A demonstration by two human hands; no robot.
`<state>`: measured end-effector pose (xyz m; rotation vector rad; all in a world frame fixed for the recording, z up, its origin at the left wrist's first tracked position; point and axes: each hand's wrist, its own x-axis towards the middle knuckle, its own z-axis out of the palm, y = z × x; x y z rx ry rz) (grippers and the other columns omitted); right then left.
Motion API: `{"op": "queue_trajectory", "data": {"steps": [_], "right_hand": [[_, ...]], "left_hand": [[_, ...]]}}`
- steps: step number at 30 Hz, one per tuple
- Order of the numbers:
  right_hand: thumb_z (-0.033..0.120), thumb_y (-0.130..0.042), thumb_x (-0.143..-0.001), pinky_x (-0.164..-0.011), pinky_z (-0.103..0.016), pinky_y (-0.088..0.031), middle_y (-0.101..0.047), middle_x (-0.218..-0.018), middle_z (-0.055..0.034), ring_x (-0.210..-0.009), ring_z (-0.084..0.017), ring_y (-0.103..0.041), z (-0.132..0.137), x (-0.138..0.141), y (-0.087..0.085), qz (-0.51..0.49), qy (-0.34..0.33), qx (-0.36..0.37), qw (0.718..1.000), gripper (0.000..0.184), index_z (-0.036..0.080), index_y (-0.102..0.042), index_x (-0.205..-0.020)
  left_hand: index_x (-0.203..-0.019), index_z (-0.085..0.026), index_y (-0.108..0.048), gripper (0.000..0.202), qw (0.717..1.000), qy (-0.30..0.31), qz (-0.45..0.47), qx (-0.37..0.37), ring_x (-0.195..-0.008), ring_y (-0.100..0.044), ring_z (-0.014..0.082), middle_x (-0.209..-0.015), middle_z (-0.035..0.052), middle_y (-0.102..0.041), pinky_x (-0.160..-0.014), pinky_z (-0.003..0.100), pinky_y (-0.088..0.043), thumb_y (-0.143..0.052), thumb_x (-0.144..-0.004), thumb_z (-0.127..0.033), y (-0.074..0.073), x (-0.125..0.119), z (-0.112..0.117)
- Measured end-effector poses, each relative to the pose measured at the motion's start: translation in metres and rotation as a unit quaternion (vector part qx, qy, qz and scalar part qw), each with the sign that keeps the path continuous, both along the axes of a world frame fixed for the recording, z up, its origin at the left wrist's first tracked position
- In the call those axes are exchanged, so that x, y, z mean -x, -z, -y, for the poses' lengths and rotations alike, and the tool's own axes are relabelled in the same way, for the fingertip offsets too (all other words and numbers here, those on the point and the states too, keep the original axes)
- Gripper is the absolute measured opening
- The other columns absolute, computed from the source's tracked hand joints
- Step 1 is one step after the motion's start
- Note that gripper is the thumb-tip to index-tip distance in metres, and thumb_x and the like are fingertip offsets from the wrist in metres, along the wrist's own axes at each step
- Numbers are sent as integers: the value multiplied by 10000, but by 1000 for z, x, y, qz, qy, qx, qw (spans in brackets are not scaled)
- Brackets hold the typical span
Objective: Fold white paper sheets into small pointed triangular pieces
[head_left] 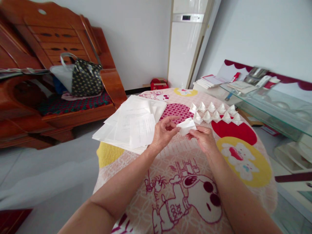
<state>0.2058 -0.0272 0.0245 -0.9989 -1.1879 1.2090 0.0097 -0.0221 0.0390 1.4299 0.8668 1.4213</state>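
My left hand (pixel 164 131) and my right hand (pixel 204 138) are raised above a table covered with a pink cartoon-print cloth (pixel 185 182). Between them they pinch a small piece of folded white paper (pixel 186 125), the left fingers on its left edge, the right fingers under its right side. A loose stack of white paper sheets (pixel 133 122) lies just left of my left hand. Beyond the hands, several small folded white paper shapes (pixel 215 113) stand in two rows on the cloth.
A wooden bench (pixel 48 81) with a patterned bag (pixel 84 78) stands at the left. A tall white appliance (pixel 186 42) is at the back. A glass shelf (pixel 273 104) with papers and metal bowls runs along the right.
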Motion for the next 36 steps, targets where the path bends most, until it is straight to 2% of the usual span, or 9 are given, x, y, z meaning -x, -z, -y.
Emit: {"op": "queue_trajectory", "data": {"steps": [5,12,19,30,33,36], "right_hand": [[394,-887,-634,-541,-309,-551,-741,-623,-50,-531,-175,-658,0,1,-2,-5,3,3,1000,230,187,-792,-659],[362,-883,-610,-524,-310,-548,-751,-655,-61,-517,-176,-655,0,-3,-2,-31,-8,36,999,227,170,-791,-686],[315,-845,-682,-539,-300,-548,-745,-644,-47,-517,-161,-647,-2,-9,3,-9,-15,14,1000,142,181,-805,-709],[357,-871,-650,-525,-304,-560,-730,-600,-48,-500,-170,-656,-1,-9,3,10,-29,36,999,202,173,-791,-669],[368,-866,-668,-529,-304,-557,-728,-601,-47,-502,-166,-653,-2,-9,4,23,-27,25,999,210,174,-785,-667],[369,-860,-689,-535,-303,-555,-721,-597,-40,-507,-165,-651,-2,-10,5,21,-17,15,1000,210,178,-777,-667]], "left_hand": [[-1039,-136,-704,321,999,30,10,10,-585,-589,83,-671,-18,-667,-553,182,-437,-826,-772,-266,0,2,-1],[-879,-142,-652,317,991,123,53,31,-716,-673,121,-790,27,-705,-697,239,-563,-876,-742,-320,3,4,-6],[-792,-139,-606,358,985,163,34,37,-707,-633,93,-777,1,-645,-674,209,-522,-903,-705,-321,3,12,-13],[-750,-138,-611,264,979,169,-89,76,-611,-638,103,-663,15,-672,-550,191,-469,-837,-739,-273,6,24,-17],[-740,-135,-609,274,979,164,-85,82,-596,-642,100,-652,16,-677,-552,189,-483,-843,-743,-279,6,26,-18],[-860,-117,-673,311,979,172,-50,93,-681,-682,109,-775,38,-730,-627,200,-534,-888,-698,-273,3,26,-19]]}}
